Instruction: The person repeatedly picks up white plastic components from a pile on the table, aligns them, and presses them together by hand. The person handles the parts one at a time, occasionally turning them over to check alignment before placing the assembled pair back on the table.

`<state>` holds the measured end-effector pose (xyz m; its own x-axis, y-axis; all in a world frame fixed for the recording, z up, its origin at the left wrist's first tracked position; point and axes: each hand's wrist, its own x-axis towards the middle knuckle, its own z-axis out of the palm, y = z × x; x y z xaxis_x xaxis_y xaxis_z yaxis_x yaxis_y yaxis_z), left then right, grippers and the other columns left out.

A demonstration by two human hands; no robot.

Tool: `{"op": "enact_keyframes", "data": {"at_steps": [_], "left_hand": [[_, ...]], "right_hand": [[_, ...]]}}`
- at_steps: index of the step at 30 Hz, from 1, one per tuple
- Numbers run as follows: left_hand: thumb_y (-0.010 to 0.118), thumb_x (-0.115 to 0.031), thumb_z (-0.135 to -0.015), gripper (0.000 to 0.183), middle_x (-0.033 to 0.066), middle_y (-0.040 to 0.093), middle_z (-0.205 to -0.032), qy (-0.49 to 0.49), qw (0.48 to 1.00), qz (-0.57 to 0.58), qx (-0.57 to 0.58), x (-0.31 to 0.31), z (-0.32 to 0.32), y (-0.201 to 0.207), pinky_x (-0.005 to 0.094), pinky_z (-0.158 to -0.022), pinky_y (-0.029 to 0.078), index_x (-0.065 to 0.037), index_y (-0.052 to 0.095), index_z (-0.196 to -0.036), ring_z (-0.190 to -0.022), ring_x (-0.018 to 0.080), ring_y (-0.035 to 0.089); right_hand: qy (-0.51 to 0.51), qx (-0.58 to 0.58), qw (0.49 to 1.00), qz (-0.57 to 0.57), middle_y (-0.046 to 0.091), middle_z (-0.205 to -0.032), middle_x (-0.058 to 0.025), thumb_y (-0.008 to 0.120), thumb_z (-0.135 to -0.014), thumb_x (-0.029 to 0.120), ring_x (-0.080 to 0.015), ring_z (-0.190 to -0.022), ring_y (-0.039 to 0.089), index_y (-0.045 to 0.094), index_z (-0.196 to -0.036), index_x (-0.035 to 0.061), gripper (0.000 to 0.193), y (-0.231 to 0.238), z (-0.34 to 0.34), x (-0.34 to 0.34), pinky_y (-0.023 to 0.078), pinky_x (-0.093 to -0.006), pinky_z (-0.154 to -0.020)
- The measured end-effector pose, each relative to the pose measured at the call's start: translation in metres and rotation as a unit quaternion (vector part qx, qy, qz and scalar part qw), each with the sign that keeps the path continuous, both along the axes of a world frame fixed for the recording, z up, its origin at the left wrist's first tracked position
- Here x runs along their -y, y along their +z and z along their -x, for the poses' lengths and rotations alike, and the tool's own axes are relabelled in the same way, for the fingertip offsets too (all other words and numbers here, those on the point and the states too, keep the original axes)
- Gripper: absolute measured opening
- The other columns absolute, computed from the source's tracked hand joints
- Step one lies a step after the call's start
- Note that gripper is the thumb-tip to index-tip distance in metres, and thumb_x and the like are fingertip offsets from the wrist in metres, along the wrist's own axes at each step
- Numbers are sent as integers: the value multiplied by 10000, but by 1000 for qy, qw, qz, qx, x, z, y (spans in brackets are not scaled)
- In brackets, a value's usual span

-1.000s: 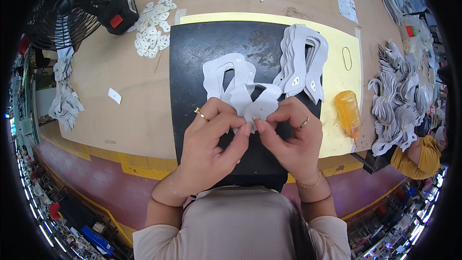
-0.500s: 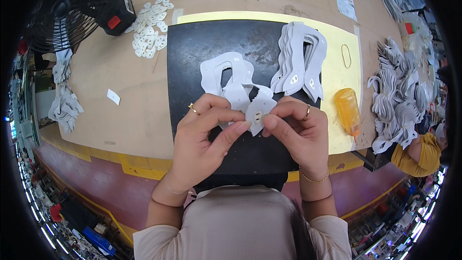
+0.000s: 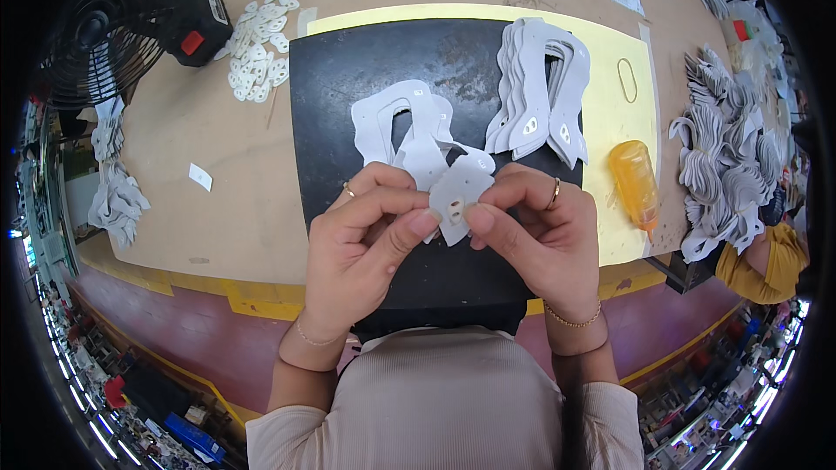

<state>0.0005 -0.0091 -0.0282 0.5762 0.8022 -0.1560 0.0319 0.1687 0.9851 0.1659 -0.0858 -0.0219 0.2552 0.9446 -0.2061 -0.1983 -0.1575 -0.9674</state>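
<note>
Between my two hands is a light grey, U-shaped cut piece, like a shoe-upper part, its pointed end lifted toward me. A small white patch with holes lies on that end. My left hand pinches the left edge with thumb and index finger; my right hand pinches the right edge the same way. Just beyond, similar grey pieces lie on the black mat, partly hidden by the held one. A fanned stack of such pieces sits at the mat's far right, white patches on its near ends.
An orange glue bottle and a rubber band lie on yellow sheet at right. Small white patches are heaped left, near a black fan. Bundled grey pieces lie far right, beside another person's yellow sleeve.
The held piece's end has turned to show more of its face, and both hands keep their pinch on it. The whole view has shifted slightly.
</note>
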Motion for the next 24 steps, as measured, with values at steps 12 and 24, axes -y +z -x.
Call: {"op": "enact_keyframes", "data": {"at_steps": [12, 24], "left_hand": [[581, -36, -909, 89, 54, 479, -992, 15, 998, -58, 28, 11, -6, -4, 190, -652, 381, 22, 585, -976, -777, 75, 459], [607, -31, -885, 101, 69, 472, -988, 72, 988, -135, 16, 16, -6, -17, 210, -668, 374, 18, 577, -968, -815, 109, 443]], "right_hand": [[-39, -14, 999, 25, 616, -739, -46, 683, -823, 63, -84, -682, 539, 640, -815, -32, 105, 0, 7, 1, 430, -228, -642], [-18, -38, 999, -6, 589, -853, -68, 698, -771, -34, -128, -773, 608, 596, -916, -43, 177, -6, 10, 0, 483, -241, -726]]}}
